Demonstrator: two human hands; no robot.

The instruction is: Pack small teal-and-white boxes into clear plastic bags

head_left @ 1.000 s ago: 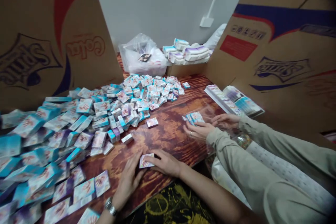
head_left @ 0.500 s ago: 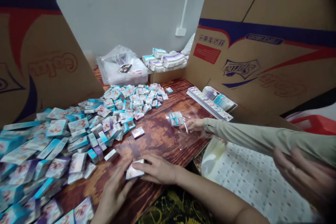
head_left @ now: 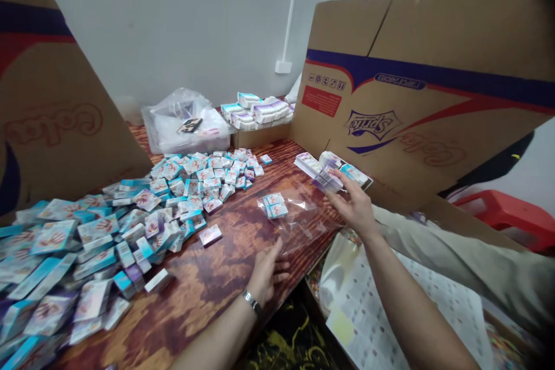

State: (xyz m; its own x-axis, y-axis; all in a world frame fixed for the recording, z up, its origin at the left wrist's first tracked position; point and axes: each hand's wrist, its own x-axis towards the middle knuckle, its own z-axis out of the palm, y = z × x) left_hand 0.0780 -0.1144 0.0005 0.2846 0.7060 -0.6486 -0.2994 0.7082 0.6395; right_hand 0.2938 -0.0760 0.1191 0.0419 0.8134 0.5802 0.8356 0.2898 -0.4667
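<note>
My right hand point(head_left: 355, 205) reaches toward the far right of the table, its thumb and fingers closed on a small purple-and-white box point(head_left: 328, 178), slightly blurred. Just behind it are a white printed strip point(head_left: 307, 163) and a dark-edged group of blue and purple boxes point(head_left: 356, 173). My left hand point(head_left: 266, 273), a metal band at the wrist, hovers by the table's near edge with fingers apart and nothing in them. Beyond it lies a clear plastic bag point(head_left: 299, 221) with small blue-and-white boxes point(head_left: 274, 206) in its far left end.
A large heap of small boxes point(head_left: 130, 217) covers the left. Cardboard cartons point(head_left: 416, 92) flank the table point(head_left: 225, 277). A plastic-covered tub point(head_left: 186, 136) and a carton of packs point(head_left: 260, 137) stand at the back. A co-worker's sleeve point(head_left: 459, 263) lies behind my right arm.
My hands have parted from around the small box. My right hand has carried it far to the right; my left is empty near the bag. The co-worker's hand is mostly hidden, and the view has shifted right.
</note>
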